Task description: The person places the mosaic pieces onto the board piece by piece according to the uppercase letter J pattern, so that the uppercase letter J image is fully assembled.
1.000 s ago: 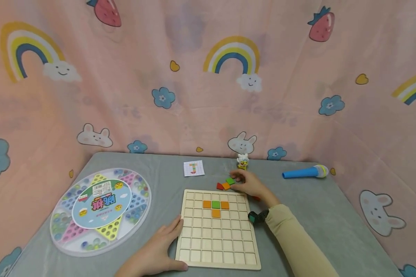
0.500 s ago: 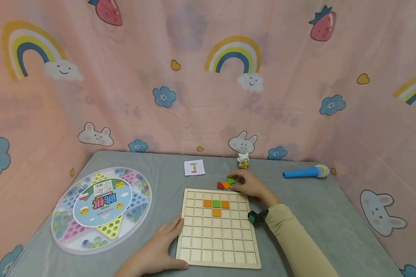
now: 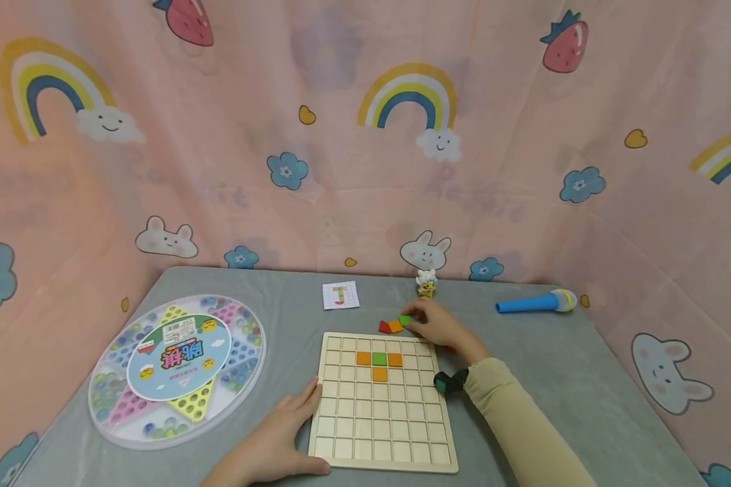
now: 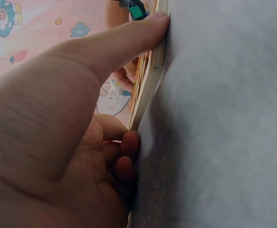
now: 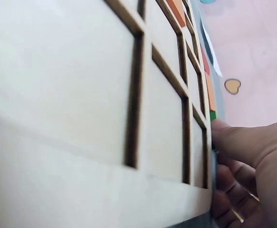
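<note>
A light wooden grid board [image 3: 380, 429] lies on the grey table with three orange tiles and a green tile set in its upper squares. My left hand [image 3: 280, 433] rests against its left side, thumb at the near left corner and fingertips along the edge. Beyond the board's far edge, my right hand [image 3: 441, 325] pinches a loose green tile [image 3: 405, 320] between thumb and fingers. Beside that tile lie an orange tile [image 3: 395, 327] and a red tile [image 3: 384, 327]. In the right wrist view, the thumb [image 5: 238, 140] partly covers the green tile [image 5: 213, 115].
A pattern card [image 3: 340, 295] lies behind the board, showing a coloured figure on a grid. Farther right are a small white figurine [image 3: 426, 283] and a blue toy microphone [image 3: 536, 302]. A round marble game board [image 3: 179, 372] occupies the left. A printed pink curtain [image 3: 341, 203] hangs behind.
My right fingers have closed in on the loose green tile. The loose green, orange and red tiles have shifted slightly left. My left hand stays at the board.
</note>
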`<action>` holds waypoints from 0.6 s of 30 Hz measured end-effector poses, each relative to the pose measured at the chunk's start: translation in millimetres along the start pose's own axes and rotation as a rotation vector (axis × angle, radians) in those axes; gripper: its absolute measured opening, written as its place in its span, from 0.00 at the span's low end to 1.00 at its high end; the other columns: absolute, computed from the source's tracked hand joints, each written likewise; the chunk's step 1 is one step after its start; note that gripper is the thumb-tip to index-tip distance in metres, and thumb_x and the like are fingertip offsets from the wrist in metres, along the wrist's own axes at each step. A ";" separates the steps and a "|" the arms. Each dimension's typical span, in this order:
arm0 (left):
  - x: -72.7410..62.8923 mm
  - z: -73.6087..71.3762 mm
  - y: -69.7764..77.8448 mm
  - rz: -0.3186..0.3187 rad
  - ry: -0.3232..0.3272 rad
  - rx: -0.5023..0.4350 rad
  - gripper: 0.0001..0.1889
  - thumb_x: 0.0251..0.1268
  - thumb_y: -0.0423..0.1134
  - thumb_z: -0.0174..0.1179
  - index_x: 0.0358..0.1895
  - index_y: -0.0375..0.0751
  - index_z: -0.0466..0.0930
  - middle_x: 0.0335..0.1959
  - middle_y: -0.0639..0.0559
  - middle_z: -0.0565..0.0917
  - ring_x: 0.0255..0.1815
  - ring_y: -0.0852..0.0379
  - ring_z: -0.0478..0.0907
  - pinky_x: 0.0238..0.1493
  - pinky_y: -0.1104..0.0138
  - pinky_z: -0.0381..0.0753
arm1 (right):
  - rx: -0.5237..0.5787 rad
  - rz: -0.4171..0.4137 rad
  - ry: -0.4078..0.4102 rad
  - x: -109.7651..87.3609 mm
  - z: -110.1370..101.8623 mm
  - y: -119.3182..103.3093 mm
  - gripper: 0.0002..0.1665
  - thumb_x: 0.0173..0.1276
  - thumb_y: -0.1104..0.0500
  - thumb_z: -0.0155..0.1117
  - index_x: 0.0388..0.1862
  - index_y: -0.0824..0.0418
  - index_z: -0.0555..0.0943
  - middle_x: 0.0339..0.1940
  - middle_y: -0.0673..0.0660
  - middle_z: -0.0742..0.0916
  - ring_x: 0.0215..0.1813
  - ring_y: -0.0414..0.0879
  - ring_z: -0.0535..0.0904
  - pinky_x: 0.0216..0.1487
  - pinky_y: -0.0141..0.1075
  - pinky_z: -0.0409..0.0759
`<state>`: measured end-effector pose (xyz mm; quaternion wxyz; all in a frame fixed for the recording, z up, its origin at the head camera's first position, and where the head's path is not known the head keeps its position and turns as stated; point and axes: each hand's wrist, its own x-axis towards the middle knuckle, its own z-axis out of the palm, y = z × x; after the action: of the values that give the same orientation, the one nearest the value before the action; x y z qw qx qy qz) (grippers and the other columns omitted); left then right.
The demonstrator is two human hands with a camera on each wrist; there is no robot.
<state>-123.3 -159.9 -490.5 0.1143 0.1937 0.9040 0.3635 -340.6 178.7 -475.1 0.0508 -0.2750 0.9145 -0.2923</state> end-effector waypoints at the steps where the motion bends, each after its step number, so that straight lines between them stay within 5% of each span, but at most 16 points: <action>1: 0.1 -0.1 -0.1 0.003 0.003 0.004 0.67 0.47 0.63 0.82 0.85 0.34 0.55 0.88 0.42 0.52 0.76 0.41 0.63 0.71 0.43 0.70 | -0.008 0.005 -0.001 0.0 -0.3 -1.2 0.13 0.76 0.63 0.68 0.56 0.66 0.86 0.50 0.60 0.84 0.46 0.50 0.78 0.52 0.48 0.79; 18: -0.6 -0.6 1.8 0.008 0.002 0.004 0.66 0.46 0.62 0.83 0.84 0.33 0.55 0.88 0.41 0.53 0.77 0.38 0.62 0.71 0.41 0.70 | 0.001 0.029 0.106 -32.1 1.0 -30.2 0.15 0.77 0.60 0.68 0.57 0.67 0.85 0.50 0.61 0.88 0.46 0.50 0.82 0.48 0.46 0.83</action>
<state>-122.5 -159.4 -488.9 0.1115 0.1968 0.9041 0.3625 -299.0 174.8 -461.1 0.0067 -0.2458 0.9197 -0.3060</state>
